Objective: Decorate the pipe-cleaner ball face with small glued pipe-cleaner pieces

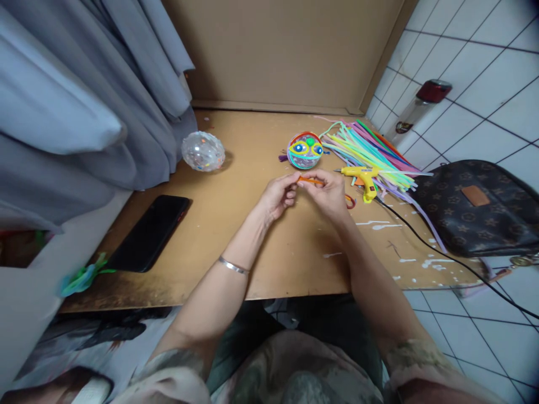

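Observation:
Between my two hands, above the middle of the wooden table, is an orange pipe cleaner (312, 180). My left hand (280, 196) pinches its left end, thumb against forefinger. From the right, my right hand (326, 193) grips the same strip close to the left fingertips. Just beyond the hands sits a clear round ball (305, 150) decorated with coloured strips: two blue eyes ringed in yellow, a green spot, a red band on top. To the right of my right hand lies a yellow hot glue gun (361, 175) with a glue stick in its back. A curled red-orange strip (350, 201) lies beside my right wrist.
A bundle of many-coloured pipe cleaners (370, 148) lies at the back right, near a brown patterned bag (480, 207). A clear ball with specks (204, 151) and a black phone (149, 233) are on the left. The black cord (429, 247) crosses the table's right side.

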Available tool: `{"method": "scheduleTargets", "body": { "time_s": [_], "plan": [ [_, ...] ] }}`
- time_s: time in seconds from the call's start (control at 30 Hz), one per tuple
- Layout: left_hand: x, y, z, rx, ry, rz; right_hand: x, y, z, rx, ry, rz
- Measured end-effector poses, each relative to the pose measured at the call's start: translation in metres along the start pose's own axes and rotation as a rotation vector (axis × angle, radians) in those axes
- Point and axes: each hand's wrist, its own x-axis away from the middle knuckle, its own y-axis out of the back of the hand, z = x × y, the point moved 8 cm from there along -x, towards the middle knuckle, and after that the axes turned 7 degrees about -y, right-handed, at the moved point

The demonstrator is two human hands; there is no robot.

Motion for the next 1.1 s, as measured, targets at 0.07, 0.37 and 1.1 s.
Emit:
{"method": "scheduleTargets", "body": {
  "time_s": [0.07, 0.37, 1.1],
  "plan": [
    [0.002, -0.001, -0.008, -0.078, -0.031, 0.046, -0.002, -0.002, -0.001, -0.092, 0.000, 0.048],
    [0.000, 0.011, -0.021, -0.150, -0.171, -0.098, 0.007, 0.001, 0.015, 0.424, 0.071, 0.016],
    [-0.004, 0.015, 0.009, 0.183, -0.065, -0.282, 0.029, -0.042, 0.027, 0.848, 0.133, -0.066]
  ]
}}
